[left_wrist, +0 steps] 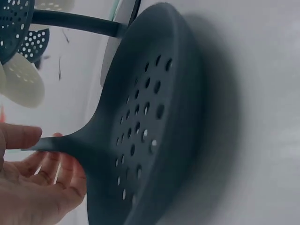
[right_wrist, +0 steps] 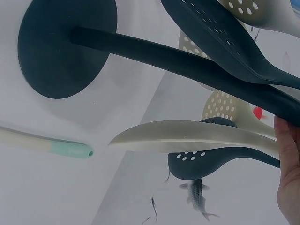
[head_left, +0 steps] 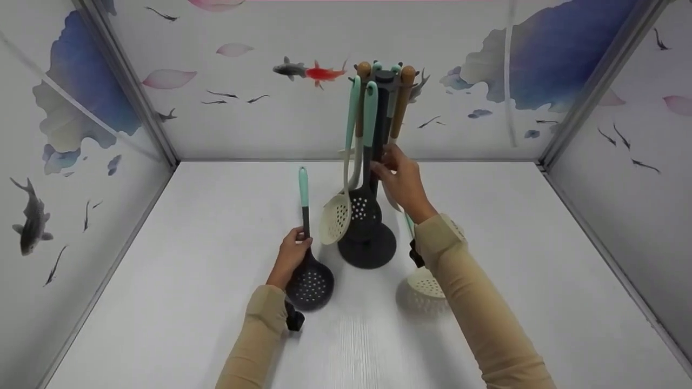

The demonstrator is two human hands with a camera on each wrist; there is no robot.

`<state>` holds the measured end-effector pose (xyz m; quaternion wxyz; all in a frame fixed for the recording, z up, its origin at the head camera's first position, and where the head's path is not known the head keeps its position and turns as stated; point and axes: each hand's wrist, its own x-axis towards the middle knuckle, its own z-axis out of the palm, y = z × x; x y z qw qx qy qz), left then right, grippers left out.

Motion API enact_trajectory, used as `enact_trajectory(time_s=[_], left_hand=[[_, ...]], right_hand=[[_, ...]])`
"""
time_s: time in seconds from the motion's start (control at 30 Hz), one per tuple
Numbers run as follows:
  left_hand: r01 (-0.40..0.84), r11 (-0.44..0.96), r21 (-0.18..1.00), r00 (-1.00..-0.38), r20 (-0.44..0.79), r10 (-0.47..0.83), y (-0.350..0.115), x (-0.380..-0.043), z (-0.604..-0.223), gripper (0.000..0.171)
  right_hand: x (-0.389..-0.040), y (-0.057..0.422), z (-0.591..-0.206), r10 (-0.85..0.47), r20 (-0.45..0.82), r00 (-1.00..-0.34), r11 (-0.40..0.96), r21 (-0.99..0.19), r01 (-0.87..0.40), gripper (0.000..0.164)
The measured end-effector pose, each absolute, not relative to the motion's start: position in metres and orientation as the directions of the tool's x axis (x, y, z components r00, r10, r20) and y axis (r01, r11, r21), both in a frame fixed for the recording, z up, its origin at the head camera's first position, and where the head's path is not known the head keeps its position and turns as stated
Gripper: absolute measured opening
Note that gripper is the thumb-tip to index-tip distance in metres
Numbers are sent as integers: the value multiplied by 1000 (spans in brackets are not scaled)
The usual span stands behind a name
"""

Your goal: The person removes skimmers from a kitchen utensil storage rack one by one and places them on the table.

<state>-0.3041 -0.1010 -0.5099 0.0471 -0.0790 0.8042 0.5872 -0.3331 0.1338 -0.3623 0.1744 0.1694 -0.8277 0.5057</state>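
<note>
My left hand (head_left: 292,251) pinches the lower shaft of a black skimmer (head_left: 311,283) with a mint handle. Its perforated bowl fills much of the left wrist view, close over the white surface. At the black utensil stand (head_left: 370,254), my right hand (head_left: 403,181) grips the upright pole, thumb at the near side; some fingers are hidden. Beside that hand in the right wrist view hangs a cream utensil (right_wrist: 187,133) seen edge-on. A cream skimmer (head_left: 335,219) and a black slotted spoon (head_left: 365,208) hang on the stand's near left side.
Another cream skimmer (head_left: 424,283) lies on the white table (head_left: 232,216), partly behind my right forearm; its mint handle tip (right_wrist: 75,149) points toward the stand's base. Several more utensils with mint or wooden handles (head_left: 403,102) hang around the stand. Printed walls (head_left: 232,124) enclose three sides.
</note>
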Motion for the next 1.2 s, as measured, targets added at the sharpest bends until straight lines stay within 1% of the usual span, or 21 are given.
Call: enact_trajectory(time_s=[0.13,0.33,0.57,0.7,0.83,0.93,1.0,1.1,1.2], left_hand=[[-220,295,930,-972,-234,12,-102,-304,-512,55],[-219,384,897,-956,-276,100,-103,-305,-512,62],[-81,579,811,-949,-240,204,-101,-300,-508,58],[-52,605,795,-944,-236,229,-100,-297,-505,54],[-82,615,785,-941,-264,211,-99,-297,-501,52],[-121,615,779,-945,-280,167,-100,-298,-495,52],[-133,608,782,-955,-266,133,-101,-299,-490,51],[-143,565,813,-971,-225,78,-103,-300,-479,48],[-104,490,866,-991,-132,24,-101,-300,-463,45]], right_hand=[[-332,134,-361,-104,457,-883,401,-794,-458,27],[-332,133,-360,-114,446,-888,401,-797,-451,29],[-331,135,-360,-103,443,-890,425,-790,-442,30],[-331,134,-360,-105,446,-889,444,-778,-444,30],[-329,131,-361,-109,453,-885,448,-772,-450,29],[-329,129,-361,-109,449,-887,449,-774,-446,29],[-329,129,-362,-109,441,-891,451,-777,-440,29],[-329,130,-362,-112,440,-891,447,-779,-441,28],[-330,130,-363,-112,441,-890,443,-780,-442,27]])
